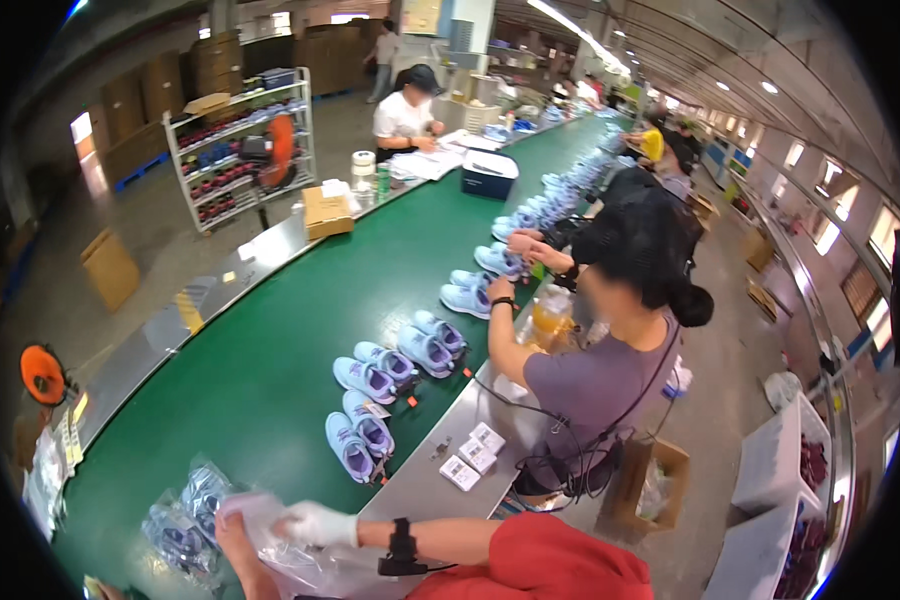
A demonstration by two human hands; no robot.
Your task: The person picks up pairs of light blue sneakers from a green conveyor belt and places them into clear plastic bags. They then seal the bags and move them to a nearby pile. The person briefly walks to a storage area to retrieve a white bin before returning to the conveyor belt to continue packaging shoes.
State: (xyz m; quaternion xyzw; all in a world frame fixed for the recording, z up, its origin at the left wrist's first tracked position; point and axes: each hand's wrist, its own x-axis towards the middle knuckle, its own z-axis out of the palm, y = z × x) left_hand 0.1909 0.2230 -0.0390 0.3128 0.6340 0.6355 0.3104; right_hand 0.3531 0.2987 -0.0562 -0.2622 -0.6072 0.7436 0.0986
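A thin clear plastic bag (pixel 300 570) is stretched between my hands at the near edge of the green belt. My bare left hand (pixel 235 538) grips its left side, with the film partly over the fingers. On the bag's upper part is my right hand (pixel 320 523), in a white glove; it is a little blurred but looks closed on the film. Just left of my hands, light-blue shoes wrapped in clear bags (pixel 185 520) lie on the belt. Farther up, unwrapped light-blue and lilac shoes (pixel 350 445) stand in pairs with orange tags.
The green conveyor belt (pixel 260 350) runs away to the far right. A co-worker (pixel 600 360) handles shoes at its right side. Small white boxes (pixel 473 455) rest on the metal ledge. A dark blue bin (pixel 489 175) and a cardboard box (pixel 327 212) stand on the far side.
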